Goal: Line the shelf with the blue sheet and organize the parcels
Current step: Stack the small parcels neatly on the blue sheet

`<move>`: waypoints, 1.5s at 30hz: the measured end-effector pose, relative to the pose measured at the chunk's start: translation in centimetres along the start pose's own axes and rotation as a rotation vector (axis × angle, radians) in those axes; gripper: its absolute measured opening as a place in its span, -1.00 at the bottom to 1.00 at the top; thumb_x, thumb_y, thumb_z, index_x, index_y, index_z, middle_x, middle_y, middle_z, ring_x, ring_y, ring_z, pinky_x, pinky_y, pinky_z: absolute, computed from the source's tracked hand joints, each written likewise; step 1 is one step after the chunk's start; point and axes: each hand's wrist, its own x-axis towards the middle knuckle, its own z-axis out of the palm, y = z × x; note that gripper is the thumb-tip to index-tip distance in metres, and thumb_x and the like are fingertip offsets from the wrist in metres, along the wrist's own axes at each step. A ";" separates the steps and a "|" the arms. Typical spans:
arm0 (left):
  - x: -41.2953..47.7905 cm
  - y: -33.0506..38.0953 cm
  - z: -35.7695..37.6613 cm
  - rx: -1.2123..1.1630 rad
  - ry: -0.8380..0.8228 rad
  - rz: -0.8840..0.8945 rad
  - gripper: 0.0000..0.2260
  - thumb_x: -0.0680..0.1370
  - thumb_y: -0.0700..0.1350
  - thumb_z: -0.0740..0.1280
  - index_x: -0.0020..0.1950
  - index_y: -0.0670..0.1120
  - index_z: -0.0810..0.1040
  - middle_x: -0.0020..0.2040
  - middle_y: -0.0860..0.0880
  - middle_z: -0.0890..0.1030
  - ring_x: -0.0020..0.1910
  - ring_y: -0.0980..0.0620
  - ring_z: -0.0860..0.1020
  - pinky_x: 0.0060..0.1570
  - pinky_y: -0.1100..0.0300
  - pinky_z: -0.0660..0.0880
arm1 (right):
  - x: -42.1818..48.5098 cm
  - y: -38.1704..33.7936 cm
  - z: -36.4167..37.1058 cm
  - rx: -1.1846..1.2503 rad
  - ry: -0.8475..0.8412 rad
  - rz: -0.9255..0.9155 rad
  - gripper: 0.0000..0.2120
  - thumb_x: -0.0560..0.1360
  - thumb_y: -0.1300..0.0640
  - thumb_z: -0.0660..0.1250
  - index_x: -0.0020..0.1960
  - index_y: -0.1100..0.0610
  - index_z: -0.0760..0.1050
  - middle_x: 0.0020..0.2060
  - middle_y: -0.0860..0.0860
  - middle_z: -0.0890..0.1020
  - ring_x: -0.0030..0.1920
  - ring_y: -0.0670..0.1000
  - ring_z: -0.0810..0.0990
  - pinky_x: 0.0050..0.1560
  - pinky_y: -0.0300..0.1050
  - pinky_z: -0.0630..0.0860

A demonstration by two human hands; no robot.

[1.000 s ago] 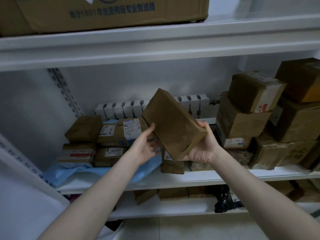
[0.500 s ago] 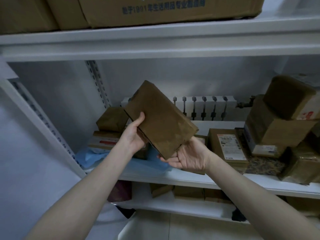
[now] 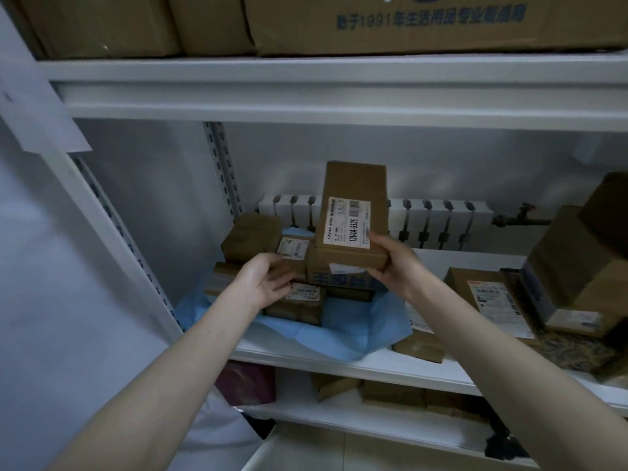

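Observation:
A brown cardboard parcel (image 3: 353,198) with a white label facing me is held above the middle shelf (image 3: 407,368). My right hand (image 3: 397,266) grips its lower right corner. My left hand (image 3: 268,280) is off the parcel, fingers loosely curled and holding nothing, in front of a stack of small brown parcels (image 3: 258,239). That stack sits on the crumpled blue sheet (image 3: 339,334), which covers the left part of the shelf and hangs a little over its front edge.
More parcels (image 3: 492,297) lie and stand on the bare right part of the shelf, with a tall stack (image 3: 577,266) at far right. A white radiator (image 3: 438,222) runs behind. Large cartons (image 3: 407,22) fill the top shelf. Boxes (image 3: 390,396) sit on the lower shelf.
The parcel has been turned label-side towards me and lifted more upright. My left hand has let go of it and dropped to the stack. My view has shifted left.

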 end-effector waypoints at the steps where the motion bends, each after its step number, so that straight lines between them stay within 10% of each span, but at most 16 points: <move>1: 0.2 0.2 -0.5 0.012 0.007 0.008 -0.73 0.59 -0.21 0.23 0.29 -0.20 0.45 -0.01 -0.15 0.58 0.02 -0.06 0.56 0.13 0.02 0.41 | 0.6 0.1 0.5 -0.015 0.038 -0.025 -0.77 0.51 0.15 0.39 0.16 0.15 0.54 -0.05 0.06 0.71 -0.03 0.02 0.68 -0.14 -0.11 0.62; 12: 2.5 5.7 -1.9 0.010 -0.162 0.140 -0.51 0.44 0.19 0.39 0.23 -0.10 0.51 0.16 -0.13 0.56 0.12 -0.08 0.52 0.08 0.00 0.44 | 4.0 0.4 6.2 -0.134 -0.020 0.027 -0.78 0.49 0.11 0.35 0.13 0.10 0.56 -0.04 0.04 0.68 0.01 0.01 0.59 -0.02 -0.13 0.49; 20: 4.0 6.9 0.8 -0.192 -0.200 0.117 -0.66 0.47 -0.17 0.45 0.22 -0.15 0.51 0.12 -0.17 0.60 0.06 -0.11 0.58 -0.20 0.09 0.61 | 4.3 -0.6 5.6 0.150 -0.028 -0.119 -0.62 0.41 0.04 0.43 0.17 0.17 0.54 0.01 0.13 0.68 0.10 0.10 0.63 0.05 -0.07 0.62; 27: 5.6 4.6 5.2 -0.025 -0.228 0.107 -0.86 0.50 -0.10 0.42 0.02 0.01 0.51 -0.01 -0.05 0.55 -0.02 0.02 0.55 0.09 0.03 0.48 | 6.9 -2.8 0.8 -0.073 0.362 -0.313 -0.68 0.50 0.18 0.41 0.21 0.27 0.53 -0.07 0.12 0.69 -0.13 0.08 0.68 -0.14 -0.04 0.65; 31: 7.7 3.9 5.2 0.147 -0.001 0.181 -0.96 0.54 -0.10 0.33 -0.08 -0.04 0.56 -0.15 -0.05 0.65 -0.17 0.04 0.55 -0.19 0.19 0.52 | 9.4 -2.7 -3.6 -0.213 0.423 -0.225 -0.73 0.54 0.17 0.36 0.19 0.29 0.53 -0.05 0.13 0.66 -0.10 0.09 0.64 -0.02 0.00 0.63; 36: 9.8 2.2 5.3 0.538 -0.014 0.197 -0.69 0.51 -0.16 0.33 0.26 -0.14 0.53 0.19 -0.13 0.57 0.15 -0.10 0.54 0.23 -0.03 0.48 | 11.7 -1.1 -5.3 -0.702 0.515 -0.178 -0.74 0.54 0.00 0.35 0.01 0.21 0.59 -0.14 0.10 0.62 -0.04 0.11 0.58 0.04 0.00 0.54; 45: 8.4 1.4 6.3 0.691 0.072 0.394 -0.59 0.49 -0.21 0.28 0.35 -0.12 0.45 0.25 -0.05 0.51 0.18 -0.04 0.50 0.18 0.04 0.49 | 10.4 -0.6 -7.4 -0.967 0.625 -0.342 -0.74 0.62 0.04 0.19 0.02 0.20 0.54 -0.15 0.05 0.55 -0.06 0.09 0.56 -0.28 -0.18 0.33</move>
